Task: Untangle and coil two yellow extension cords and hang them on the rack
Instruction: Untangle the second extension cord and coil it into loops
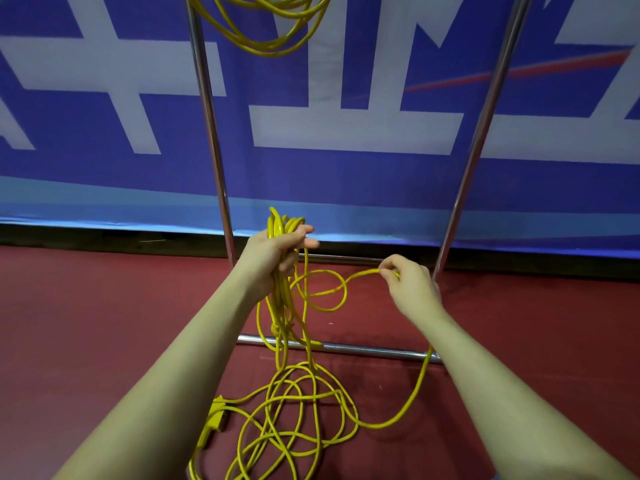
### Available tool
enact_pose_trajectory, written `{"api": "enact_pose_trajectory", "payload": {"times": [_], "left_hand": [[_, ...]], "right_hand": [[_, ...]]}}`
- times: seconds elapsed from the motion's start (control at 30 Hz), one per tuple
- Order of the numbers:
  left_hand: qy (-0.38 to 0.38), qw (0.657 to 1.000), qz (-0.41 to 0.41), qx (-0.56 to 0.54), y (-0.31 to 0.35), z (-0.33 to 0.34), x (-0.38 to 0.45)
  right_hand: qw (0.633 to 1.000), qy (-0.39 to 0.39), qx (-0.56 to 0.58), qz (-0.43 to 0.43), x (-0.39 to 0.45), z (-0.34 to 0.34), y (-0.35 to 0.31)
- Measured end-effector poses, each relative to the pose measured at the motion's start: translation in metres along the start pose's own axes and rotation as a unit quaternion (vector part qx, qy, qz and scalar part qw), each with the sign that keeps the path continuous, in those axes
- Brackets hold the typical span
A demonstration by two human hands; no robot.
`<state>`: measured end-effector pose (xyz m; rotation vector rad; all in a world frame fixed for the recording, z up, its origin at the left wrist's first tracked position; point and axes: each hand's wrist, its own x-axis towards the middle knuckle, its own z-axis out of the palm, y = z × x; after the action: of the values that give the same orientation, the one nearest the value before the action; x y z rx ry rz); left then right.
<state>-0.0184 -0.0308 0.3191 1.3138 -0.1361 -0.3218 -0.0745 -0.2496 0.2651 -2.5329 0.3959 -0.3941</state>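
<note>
My left hand (275, 251) grips a bunch of yellow cord loops (282, 223) that hang down from it in front of the rack. My right hand (410, 282) pinches a strand of the same yellow extension cord (329, 292), which makes a small loop between my hands. The loose rest of the cord (304, 417) lies tangled on the red floor below, with its yellow socket block (214, 420) at the lower left. A second yellow cord (270, 26) hangs coiled from the top of the metal rack (211, 133).
The rack's two chrome uprights (481, 133) and low crossbars (346, 348) stand just ahead on the red floor (104, 306). Behind it a blue and white banner (346, 126) covers the wall.
</note>
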Motion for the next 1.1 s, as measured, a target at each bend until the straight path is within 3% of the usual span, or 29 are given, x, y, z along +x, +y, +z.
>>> {"api": "enact_pose_trajectory", "payload": {"times": [0.07, 0.17, 0.3, 0.4, 0.63, 0.8, 0.9, 1.1], "left_hand": [[0.002, 1.0, -0.001, -0.013, 0.0, 0.001, -0.001], [-0.01, 0.999, -0.016, -0.044, -0.002, 0.003, -0.003], [-0.009, 0.998, -0.009, -0.066, -0.008, 0.003, -0.002], [-0.004, 0.997, 0.0, -0.078, -0.006, 0.002, -0.001], [-0.056, 0.995, -0.066, 0.048, -0.031, 0.012, -0.007], [-0.113, 0.987, -0.078, 0.086, -0.048, 0.019, -0.012], [-0.096, 0.988, -0.059, 0.101, -0.045, 0.018, -0.01], [-0.032, 0.999, -0.02, 0.012, -0.023, 0.006, 0.001]], "right_hand": [[0.999, -0.034, -0.031, 0.01, 0.0, -0.001, 0.001], [0.993, -0.114, 0.029, -0.018, 0.005, -0.004, 0.005], [0.95, -0.296, 0.002, -0.097, 0.004, -0.011, 0.001], [0.923, -0.367, 0.007, -0.112, -0.001, -0.01, -0.004], [0.93, -0.281, 0.152, -0.182, 0.002, -0.02, -0.022], [0.928, -0.215, 0.245, -0.178, 0.0, -0.02, -0.03], [0.924, -0.202, 0.292, -0.145, 0.002, -0.017, -0.028], [0.915, -0.212, 0.334, -0.08, -0.001, -0.011, -0.004]]}}
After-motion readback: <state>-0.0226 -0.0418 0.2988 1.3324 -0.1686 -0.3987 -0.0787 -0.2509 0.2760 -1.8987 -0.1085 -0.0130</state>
